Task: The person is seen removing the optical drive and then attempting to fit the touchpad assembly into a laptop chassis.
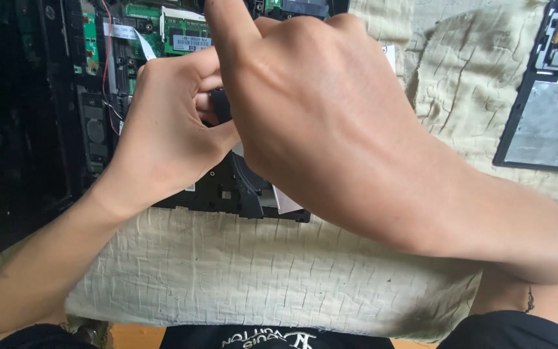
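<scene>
Both hands, left hand and right hand, pinch a small black part over the opened laptop chassis, circuit board already exposed, on a cloth-covered worktop.

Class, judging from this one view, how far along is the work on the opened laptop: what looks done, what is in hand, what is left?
Done: the laptop lies open, its green circuit board bared; a removed panel lies aside on the cloth. In hand: the left hand and right hand pinch a small black part. Left: board and ribbon cable remain in place.
</scene>
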